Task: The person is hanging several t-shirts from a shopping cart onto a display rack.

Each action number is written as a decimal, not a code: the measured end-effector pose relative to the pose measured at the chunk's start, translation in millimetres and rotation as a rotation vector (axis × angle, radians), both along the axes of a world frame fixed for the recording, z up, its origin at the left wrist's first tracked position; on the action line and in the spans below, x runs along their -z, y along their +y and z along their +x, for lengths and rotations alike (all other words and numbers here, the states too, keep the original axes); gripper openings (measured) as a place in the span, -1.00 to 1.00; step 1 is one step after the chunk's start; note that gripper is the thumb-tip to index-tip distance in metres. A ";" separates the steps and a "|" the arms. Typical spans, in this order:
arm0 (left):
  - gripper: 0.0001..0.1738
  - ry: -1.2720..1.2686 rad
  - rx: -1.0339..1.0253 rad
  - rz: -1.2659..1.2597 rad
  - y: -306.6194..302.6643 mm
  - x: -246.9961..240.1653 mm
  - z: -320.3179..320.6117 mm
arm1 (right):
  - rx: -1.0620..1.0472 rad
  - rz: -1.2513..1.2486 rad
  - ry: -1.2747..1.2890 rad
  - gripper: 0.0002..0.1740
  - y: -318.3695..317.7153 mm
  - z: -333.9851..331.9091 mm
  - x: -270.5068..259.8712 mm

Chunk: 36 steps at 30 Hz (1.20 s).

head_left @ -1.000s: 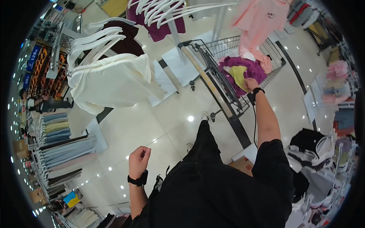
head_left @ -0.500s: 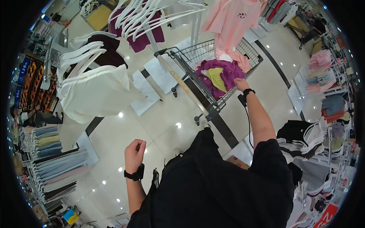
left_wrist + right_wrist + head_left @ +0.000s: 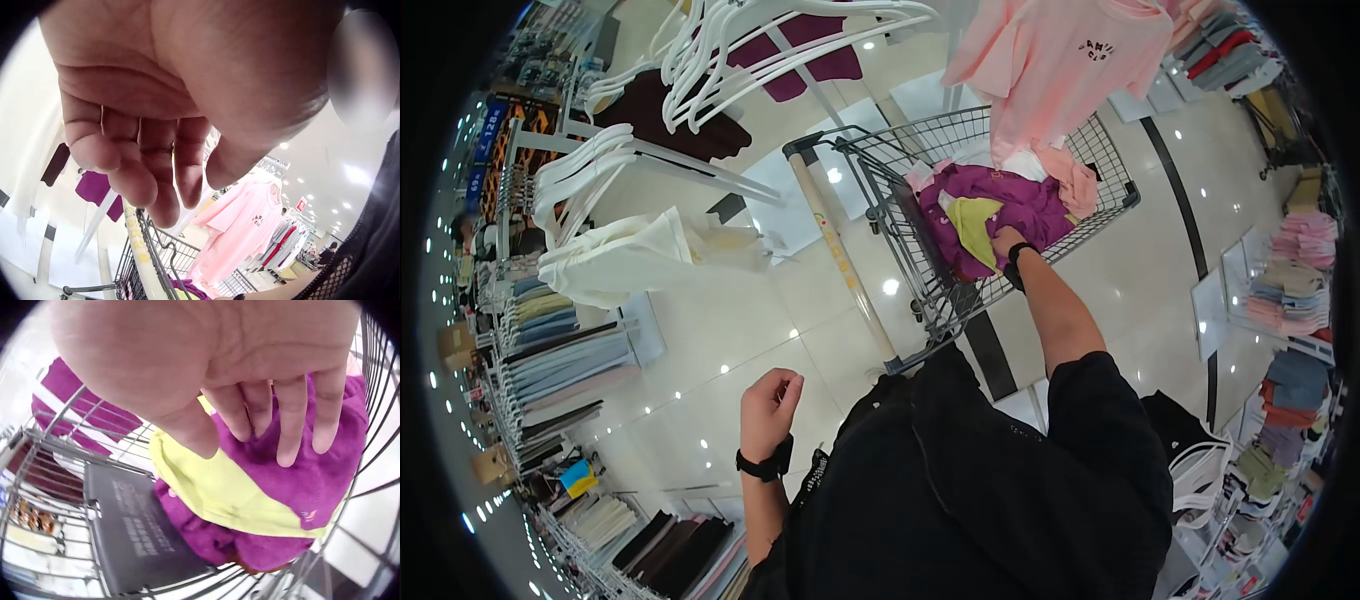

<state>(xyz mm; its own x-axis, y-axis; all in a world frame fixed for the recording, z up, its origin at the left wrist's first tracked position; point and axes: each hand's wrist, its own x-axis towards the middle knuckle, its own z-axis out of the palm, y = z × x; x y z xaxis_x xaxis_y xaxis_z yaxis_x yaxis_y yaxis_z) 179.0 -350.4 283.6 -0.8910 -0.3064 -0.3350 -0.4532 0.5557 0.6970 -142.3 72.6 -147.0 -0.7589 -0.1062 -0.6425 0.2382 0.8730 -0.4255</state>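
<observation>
A wire shopping cart (image 3: 880,215) stands in front of me and holds a heap of purple garments (image 3: 1020,200) with a yellow-green piece (image 3: 978,225) on top. My right hand (image 3: 1003,240) reaches into the cart. In the right wrist view my right hand (image 3: 250,434) hovers with relaxed fingers just above the purple cloth (image 3: 325,481) and the yellow-green piece (image 3: 219,487), holding nothing. My left hand (image 3: 768,400) hangs at my side over the floor. The left wrist view shows the left hand (image 3: 187,187) loosely curled and holding nothing.
A pink T-shirt (image 3: 1060,70) hangs over the cart's far end, and a pink garment (image 3: 1080,185) lies in its corner. White hangers (image 3: 730,40) and a cream garment (image 3: 640,255) hang on racks to the left. Shelves of folded clothes line both sides.
The cart has come closer to my body and turned a little. My right hand has slid from the purple heap's edge to the yellow-green piece. My left hand stays raised at my side.
</observation>
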 end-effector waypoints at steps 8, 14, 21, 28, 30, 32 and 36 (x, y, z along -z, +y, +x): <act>-0.81 0.011 -0.045 0.027 34.6 3.5 -20.8 | 0.212 -0.445 0.173 -0.58 -38.8 31.4 -83.8; -0.83 -0.017 -0.016 0.041 56.3 8.0 -22.7 | -0.173 0.311 0.116 -0.51 8.1 -3.4 -102.6; -0.82 -0.066 -0.069 0.024 65.6 8.5 -3.5 | 0.120 0.068 0.284 -0.65 68.1 -47.9 -18.1; -0.85 -0.017 -0.038 -0.003 67.6 13.3 -8.2 | 0.382 -0.801 0.144 -0.73 18.6 -22.8 -154.1; -0.79 0.046 -0.053 0.041 74.1 19.5 -19.9 | 0.345 -1.055 0.129 -0.70 -16.7 3.6 -225.6; -0.58 0.149 -0.018 0.094 86.1 20.0 -36.0 | 0.192 -1.251 0.065 -0.76 -57.3 44.8 -297.9; -0.36 0.390 0.083 0.179 108.1 4.2 -60.9 | -0.433 -1.409 0.011 -0.84 -136.6 148.5 -438.0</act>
<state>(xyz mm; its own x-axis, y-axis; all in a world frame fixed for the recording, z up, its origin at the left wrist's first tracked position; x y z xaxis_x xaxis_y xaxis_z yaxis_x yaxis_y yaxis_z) 118.1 -242.3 279.4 -0.9805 -0.1962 -0.0098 -0.0957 0.4335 0.8961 6.2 -64.1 291.0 -0.5098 -0.8399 0.1863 0.0639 -0.2529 -0.9654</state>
